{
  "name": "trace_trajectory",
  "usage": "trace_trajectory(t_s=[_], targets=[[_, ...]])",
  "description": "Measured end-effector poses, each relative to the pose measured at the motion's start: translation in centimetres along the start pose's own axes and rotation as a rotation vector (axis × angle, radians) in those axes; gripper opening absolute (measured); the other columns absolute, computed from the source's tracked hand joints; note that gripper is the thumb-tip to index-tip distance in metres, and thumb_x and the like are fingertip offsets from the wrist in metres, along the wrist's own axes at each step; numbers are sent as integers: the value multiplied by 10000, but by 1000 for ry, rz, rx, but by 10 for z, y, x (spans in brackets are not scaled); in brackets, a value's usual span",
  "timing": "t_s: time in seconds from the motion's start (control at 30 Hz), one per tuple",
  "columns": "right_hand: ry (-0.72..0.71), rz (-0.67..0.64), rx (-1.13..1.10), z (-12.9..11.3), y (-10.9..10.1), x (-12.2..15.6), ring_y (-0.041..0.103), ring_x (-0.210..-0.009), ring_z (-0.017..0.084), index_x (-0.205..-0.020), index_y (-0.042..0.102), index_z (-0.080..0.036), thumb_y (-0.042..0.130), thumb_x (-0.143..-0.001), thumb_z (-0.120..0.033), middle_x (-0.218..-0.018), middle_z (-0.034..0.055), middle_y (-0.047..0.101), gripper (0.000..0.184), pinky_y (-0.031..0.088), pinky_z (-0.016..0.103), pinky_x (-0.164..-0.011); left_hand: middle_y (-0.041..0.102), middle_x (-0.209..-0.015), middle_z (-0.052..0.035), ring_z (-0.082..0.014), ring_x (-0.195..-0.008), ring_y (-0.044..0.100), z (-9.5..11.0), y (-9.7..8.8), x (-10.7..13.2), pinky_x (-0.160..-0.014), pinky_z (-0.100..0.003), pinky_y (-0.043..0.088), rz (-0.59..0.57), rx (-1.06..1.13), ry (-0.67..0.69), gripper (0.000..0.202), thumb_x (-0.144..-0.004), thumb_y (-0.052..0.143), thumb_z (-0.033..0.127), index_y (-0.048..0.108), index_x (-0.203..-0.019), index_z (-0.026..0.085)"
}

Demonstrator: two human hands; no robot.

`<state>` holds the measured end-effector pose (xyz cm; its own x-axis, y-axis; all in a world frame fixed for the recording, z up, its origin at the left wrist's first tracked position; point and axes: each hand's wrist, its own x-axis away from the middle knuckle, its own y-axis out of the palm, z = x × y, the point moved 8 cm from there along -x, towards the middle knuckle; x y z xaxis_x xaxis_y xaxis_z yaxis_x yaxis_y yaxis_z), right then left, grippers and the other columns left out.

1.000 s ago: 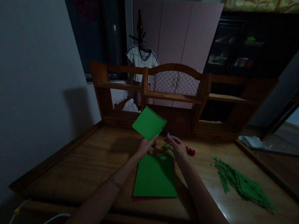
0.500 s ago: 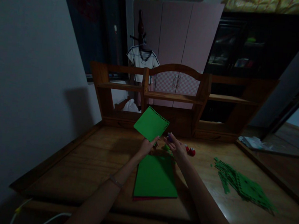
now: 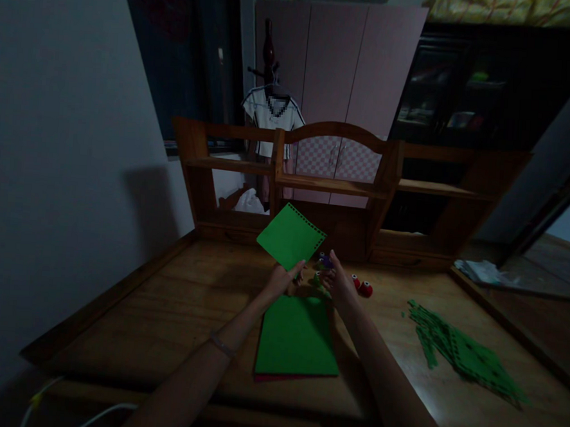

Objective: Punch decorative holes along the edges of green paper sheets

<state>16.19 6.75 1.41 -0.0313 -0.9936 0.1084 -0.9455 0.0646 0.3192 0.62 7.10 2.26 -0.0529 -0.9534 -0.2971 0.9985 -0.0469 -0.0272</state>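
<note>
My left hand (image 3: 285, 279) is closed on a green sheet of paper (image 3: 290, 237), gripping its lower corner and holding it tilted above the desk. A row of small punched holes runs along the sheet's upper right edge. To the right, my right hand (image 3: 337, 282) has its thumb raised and its fingers loosely bent. Just beyond it is a small purple object (image 3: 326, 262) with white eye-like spots, partly hidden by the thumb. Near the fingertips sits a small green object (image 3: 316, 279) of similar look. Below both hands lies a stack of green paper (image 3: 298, 340).
Two small red objects (image 3: 366, 289) with eye-like spots sit right of my right hand. Cut green strips and punched sheets (image 3: 469, 357) are heaped on the desk's right side. A wooden shelf (image 3: 330, 187) stands along the back of the desk (image 3: 177, 316).
The purple object has left my right hand's grip and now shows behind the thumb. My right hand has dropped slightly, its fingers near the green object. The held sheet has shifted slightly right.
</note>
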Motion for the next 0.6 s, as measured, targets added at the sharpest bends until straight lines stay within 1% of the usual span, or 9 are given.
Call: trace_trajectory(t_s=[0.07,0.1,0.27,0.33,0.4,0.47,0.6], targets=[[-12,11,-6,-1,-1,0,602,-586,150,-801,609,-168,571,-648,-610,-640,46,615,468,472,219,-491,566,-542,-13,-113,-455,523,1,1,0,-475,-226,437,-6,1,7,373,-747,507,497,601,-733,136],[-22,6,-5,-1,0,0,605,-593,152,-809,608,-168,569,-650,-610,-655,50,620,471,474,220,-492,564,-539,-13,-113,-454,523,2,1,0,-474,-225,436,-10,0,10,372,-748,507,495,602,-733,136],[-38,-31,3,-1,0,-1,620,-668,164,-863,611,-165,553,-665,-612,-829,83,648,492,502,237,-539,570,-547,-19,-112,-457,525,2,1,0,-478,-223,440,-8,-6,10,378,-744,509,499,602,-731,133],[-42,-50,-6,0,0,-2,621,-676,163,-895,607,-170,547,-672,-611,-862,84,650,498,508,240,-552,568,-543,-17,-110,-449,521,2,-1,0,-472,-221,438,11,-9,12,380,-744,508,502,602,-736,133],[-44,-51,-11,0,0,-3,621,-661,157,-905,605,-175,535,-679,-617,-863,79,653,501,510,241,-555,569,-547,-15,-107,-441,515,1,-4,-1,-461,-218,433,35,-8,22,378,-748,503,501,603,-748,136],[-45,-27,-11,-1,-1,-4,618,-634,150,-887,605,-176,522,-681,-626,-845,77,657,502,509,240,-546,565,-547,-12,-103,-435,507,1,-7,-1,-451,-214,426,60,-4,35,371,-752,500,496,604,-753,139],[-15,-4,-15,-1,-1,-4,606,-574,147,-826,607,-160,514,-678,-637,-750,87,661,508,493,231,-494,562,-550,-11,-104,-445,509,3,-9,0,-453,-211,426,78,-11,28,365,-751,497,498,597,-742,147]])
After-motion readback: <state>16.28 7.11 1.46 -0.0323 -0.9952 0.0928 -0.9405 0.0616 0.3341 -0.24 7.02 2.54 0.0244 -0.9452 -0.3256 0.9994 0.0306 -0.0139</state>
